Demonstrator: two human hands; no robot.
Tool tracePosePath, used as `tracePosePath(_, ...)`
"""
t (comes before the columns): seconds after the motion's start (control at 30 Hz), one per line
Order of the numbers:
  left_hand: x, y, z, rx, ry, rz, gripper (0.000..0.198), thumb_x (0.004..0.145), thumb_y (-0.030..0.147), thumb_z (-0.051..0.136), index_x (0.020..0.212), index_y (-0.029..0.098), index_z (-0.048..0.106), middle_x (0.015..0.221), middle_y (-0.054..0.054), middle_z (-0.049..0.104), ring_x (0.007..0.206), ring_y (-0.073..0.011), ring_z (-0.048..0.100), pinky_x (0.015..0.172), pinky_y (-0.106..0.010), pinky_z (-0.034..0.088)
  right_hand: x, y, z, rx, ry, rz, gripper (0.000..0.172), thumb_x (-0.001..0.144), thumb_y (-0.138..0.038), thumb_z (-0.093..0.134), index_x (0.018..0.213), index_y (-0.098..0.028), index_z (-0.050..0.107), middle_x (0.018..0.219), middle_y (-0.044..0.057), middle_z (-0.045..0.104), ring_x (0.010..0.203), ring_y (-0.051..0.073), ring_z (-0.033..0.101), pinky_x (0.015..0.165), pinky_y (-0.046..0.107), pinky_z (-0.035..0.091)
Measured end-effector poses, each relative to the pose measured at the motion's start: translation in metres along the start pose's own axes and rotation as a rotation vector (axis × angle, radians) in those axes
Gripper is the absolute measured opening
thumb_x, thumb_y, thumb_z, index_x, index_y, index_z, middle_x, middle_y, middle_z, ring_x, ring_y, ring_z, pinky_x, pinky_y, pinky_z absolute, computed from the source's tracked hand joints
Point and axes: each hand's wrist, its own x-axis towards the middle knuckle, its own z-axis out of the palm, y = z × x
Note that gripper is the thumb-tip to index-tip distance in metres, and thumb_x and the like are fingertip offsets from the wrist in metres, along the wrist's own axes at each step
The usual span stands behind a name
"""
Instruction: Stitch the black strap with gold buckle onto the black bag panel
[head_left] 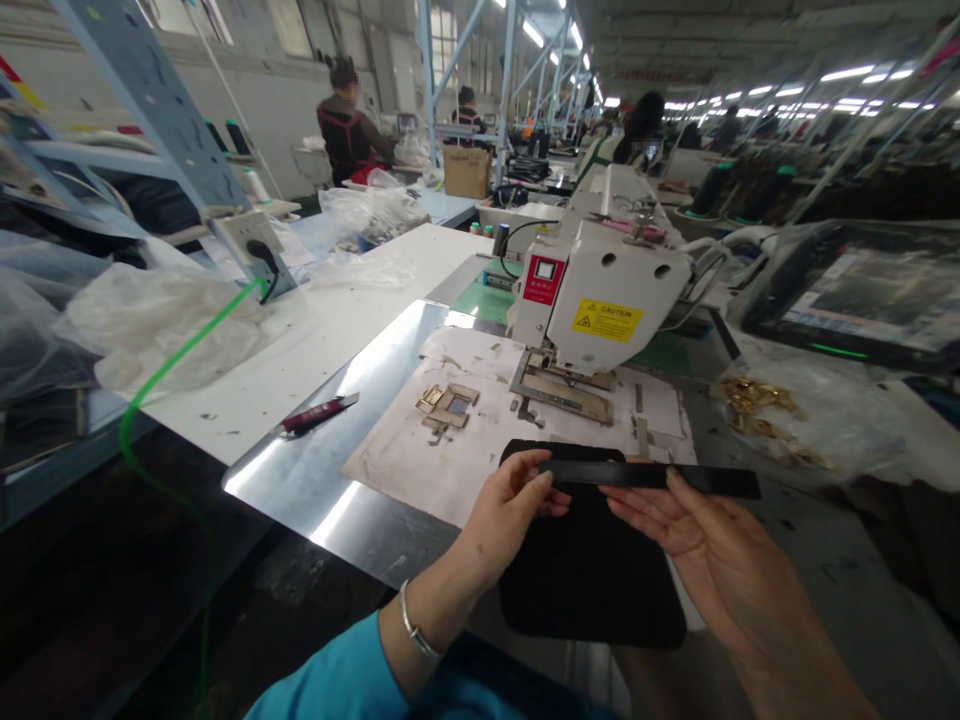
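A narrow black strap [622, 474] is stretched level between my two hands. My left hand [517, 500] pinches its left end between thumb and fingers. Further right, my right hand [697, 520] grips it with the thumb on top and the fingers beneath, and the strap's right end sticks out past the thumb. Below the strap lies a wide black panel [592, 580] with rounded corners, its upper part partly covered by strap and hands. Just beyond stands a white sewing machine [600, 290] with a metal clamp frame [562, 395] under its head.
A red-handled cutter knife [319, 412] rests on the metal plate [300, 470] at left. A metal buckle [430, 398] sits by a cardboard template [459, 402]. At right are a bag of gold hardware [765, 410] and a screen [862, 290]. A green hose [172, 365] hangs left. People work further back.
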Motion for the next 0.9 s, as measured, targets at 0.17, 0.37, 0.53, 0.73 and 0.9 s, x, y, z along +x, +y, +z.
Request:
tracePosePath(0.17, -0.004, 0.004, 0.006, -0.189, -0.022, -0.035, 0.059, 0.07, 0.045, 0.083, 0.111, 0.011, 0.057, 0.086, -0.006, 0.071, 0.08, -0.0155, 0.07, 0.08, -0.028, 0.055, 0.006, 0.003, -0.012, -0.014, 0.051, -0.037, 0.028, 0.061, -0.042, 0.087, 0.069, -0.018, 0.077, 0.079, 0.011, 0.078, 0.08, 0.027, 0.075, 0.08, 0.04, 0.065)
tracePosePath(0.37, -0.005, 0.004, 0.008, -0.243, -0.067, -0.04, 0.059, 0.072, 0.043, 0.082, 0.116, 0.012, 0.057, 0.091, -0.008, 0.072, 0.089, -0.0156, 0.071, 0.086, -0.027, 0.053, 0.012, 0.005, -0.023, -0.03, 0.049, -0.024, 0.023, 0.065, -0.041, 0.084, 0.064, -0.02, 0.074, 0.083, 0.008, 0.078, 0.087, 0.028, 0.074, 0.083, 0.041, 0.064)
tracePosePath(0.53, -0.007, 0.005, 0.005, -0.074, -0.116, -0.031, 0.047, 0.087, 0.042, 0.066, 0.121, 0.013, 0.051, 0.095, -0.008, 0.068, 0.084, -0.0155, 0.07, 0.081, -0.03, 0.055, 0.01, 0.006, -0.021, -0.029, 0.058, -0.038, 0.024, 0.06, -0.038, 0.088, 0.058, -0.022, 0.071, 0.075, 0.004, 0.077, 0.083, 0.026, 0.075, 0.079, 0.038, 0.065)
tracePosePath(0.73, -0.044, 0.006, -0.002, 1.381, -0.484, 0.351, 0.062, 0.084, 0.039, 0.066, 0.139, 0.018, 0.046, 0.127, -0.018, 0.063, 0.118, -0.038, 0.059, 0.098, -0.058, 0.049, 0.014, 0.007, -0.053, -0.117, 0.278, 0.071, 0.032, 0.048, -0.045, 0.089, 0.061, -0.023, 0.069, 0.069, 0.005, 0.073, 0.068, 0.021, 0.069, 0.063, 0.031, 0.063)
tracePosePath(0.9, -0.053, -0.009, -0.013, 1.887, -0.551, 0.676, 0.055, 0.095, 0.048, 0.048, 0.138, 0.013, 0.048, 0.144, -0.019, 0.051, 0.131, -0.0445, 0.049, 0.105, -0.059, 0.044, 0.017, 0.001, -0.107, -0.29, 0.407, -0.044, 0.017, 0.06, -0.041, 0.076, 0.062, -0.03, 0.064, 0.062, 0.004, 0.061, 0.049, 0.017, 0.055, 0.043, 0.034, 0.049)
